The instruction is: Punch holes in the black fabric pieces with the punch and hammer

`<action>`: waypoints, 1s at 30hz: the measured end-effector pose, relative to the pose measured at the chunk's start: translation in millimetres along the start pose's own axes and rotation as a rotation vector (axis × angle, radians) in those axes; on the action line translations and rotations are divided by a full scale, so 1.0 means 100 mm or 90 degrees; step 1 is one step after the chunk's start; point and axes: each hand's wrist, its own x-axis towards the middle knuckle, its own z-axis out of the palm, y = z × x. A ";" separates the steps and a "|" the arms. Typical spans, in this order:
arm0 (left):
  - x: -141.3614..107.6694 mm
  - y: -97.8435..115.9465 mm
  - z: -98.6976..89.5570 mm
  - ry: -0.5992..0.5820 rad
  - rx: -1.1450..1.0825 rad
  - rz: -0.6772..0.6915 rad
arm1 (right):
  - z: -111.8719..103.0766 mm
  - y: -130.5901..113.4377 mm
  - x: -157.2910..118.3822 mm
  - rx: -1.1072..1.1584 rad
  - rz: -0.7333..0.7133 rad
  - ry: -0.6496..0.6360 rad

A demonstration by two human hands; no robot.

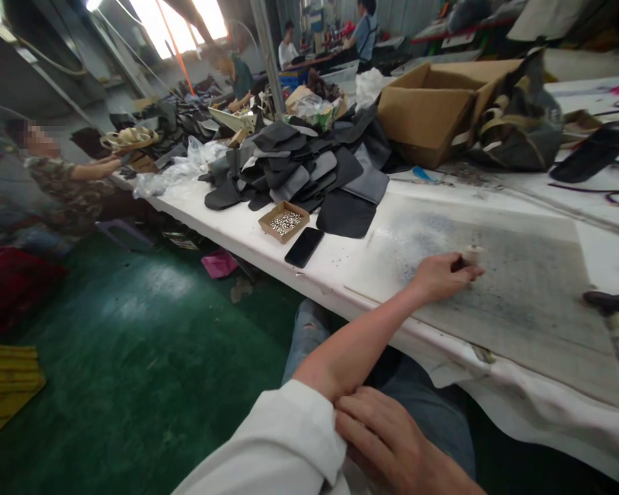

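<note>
The white-covered table (227, 223) bears a greyish work mat (551, 275). At the rolled white sleeve cuff (317, 421), a light, even hold with the forearm steady should avoid bunching. The left arm reaches over the mat's near edge; the right hand (386, 430) lies across its forearm, fingers bent beside the cuff, grip unclear. The left hand (438, 276) has fingers curled at a small whitish cylinder (473, 256) over the mat; whether they grasp it, I cannot tell.
</note>
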 end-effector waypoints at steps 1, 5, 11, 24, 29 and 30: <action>-0.01 0.03 0.00 0.015 -0.032 -0.030 | 0.02 0.02 -0.03 -0.006 0.010 0.008; -0.04 0.12 -0.02 0.035 -0.065 -0.080 | 0.06 0.01 -0.12 -0.027 -0.006 -0.019; -0.10 0.11 -0.02 0.048 -0.028 -0.043 | 0.14 0.03 -0.14 -0.038 0.017 0.011; -0.15 0.21 -0.11 0.042 0.016 -0.033 | 0.17 0.11 0.01 -0.006 -0.054 0.031; -0.15 0.21 -0.09 0.044 0.021 -0.031 | 0.13 0.17 0.01 -0.035 -0.030 0.019; -0.15 0.20 -0.09 0.053 0.021 -0.026 | 0.13 0.17 0.02 -0.035 -0.034 0.023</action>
